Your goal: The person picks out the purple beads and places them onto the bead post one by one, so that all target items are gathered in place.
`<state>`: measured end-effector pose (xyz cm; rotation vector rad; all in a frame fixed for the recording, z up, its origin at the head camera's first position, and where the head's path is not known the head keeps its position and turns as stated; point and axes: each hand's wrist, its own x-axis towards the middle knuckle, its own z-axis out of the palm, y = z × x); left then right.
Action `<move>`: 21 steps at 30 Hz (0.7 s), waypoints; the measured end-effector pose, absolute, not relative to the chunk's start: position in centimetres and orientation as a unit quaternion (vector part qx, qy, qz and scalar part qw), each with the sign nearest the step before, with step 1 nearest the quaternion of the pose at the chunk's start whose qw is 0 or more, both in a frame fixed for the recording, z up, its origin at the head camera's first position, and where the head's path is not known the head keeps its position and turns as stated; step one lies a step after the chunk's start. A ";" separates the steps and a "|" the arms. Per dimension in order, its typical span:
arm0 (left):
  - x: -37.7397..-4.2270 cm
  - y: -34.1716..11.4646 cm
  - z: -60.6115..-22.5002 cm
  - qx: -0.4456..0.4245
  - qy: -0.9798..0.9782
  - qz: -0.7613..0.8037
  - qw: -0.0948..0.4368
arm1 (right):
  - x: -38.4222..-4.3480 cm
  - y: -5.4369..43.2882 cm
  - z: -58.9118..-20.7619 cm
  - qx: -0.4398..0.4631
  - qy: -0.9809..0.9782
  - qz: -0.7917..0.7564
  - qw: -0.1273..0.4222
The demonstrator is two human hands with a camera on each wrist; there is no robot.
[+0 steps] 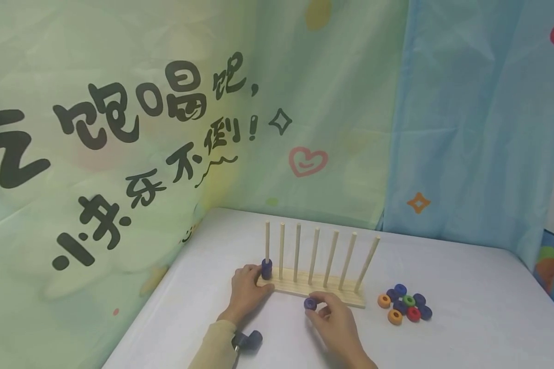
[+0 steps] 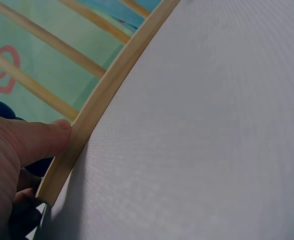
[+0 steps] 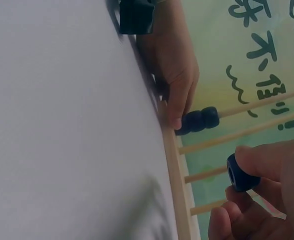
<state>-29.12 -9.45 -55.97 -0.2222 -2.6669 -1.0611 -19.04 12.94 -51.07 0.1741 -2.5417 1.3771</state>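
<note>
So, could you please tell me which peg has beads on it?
The leftmost peg in the head view, beside the left hand: beads sit at its base, while the other six are bare.

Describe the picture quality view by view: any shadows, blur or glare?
Head view: soft, fairly even light, no strong glare on the peg rack; left wrist view: a soft shadow falls on the tabletop beside the rack's near end; right wrist view: greyer, with a blurry dark smudge low on the tabletop, though the held bead keeps a readable outline.
</note>
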 end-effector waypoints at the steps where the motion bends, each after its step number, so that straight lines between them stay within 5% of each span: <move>1: -29.1 -9.4 -56.0 -0.076 -0.919 -0.365 0.130 | -19.1 12.8 -50.9 0.066 -0.870 0.472 0.127; 21: -29.0 -9.3 -55.7 -0.078 -0.919 -0.363 0.134 | -20.9 10.4 -47.3 0.113 -0.870 0.454 0.158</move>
